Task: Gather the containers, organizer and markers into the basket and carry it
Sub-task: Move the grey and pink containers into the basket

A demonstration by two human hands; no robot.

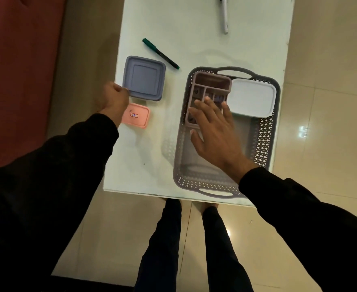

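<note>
A grey lattice basket (264,144) stands on the white table (194,34). Inside it, at the far end, lie a pinkish compartment organizer (212,85) and a white lidded container (253,98). My right hand (215,131) hovers open over the organizer's near end, fingers spread. My left hand (113,100) is closed on the near-left corner of a blue-grey square container (145,77). A small pink container (138,115) sits just below it, partly hidden by my wrist. A green marker (160,53) lies beyond the blue container, and a white marker (224,15) at the far edge.
The table's near edge (173,194) runs just past the basket's near handle (215,192). A red sofa (19,60) stands at the left. My legs are below the table edge on the tiled floor (331,102).
</note>
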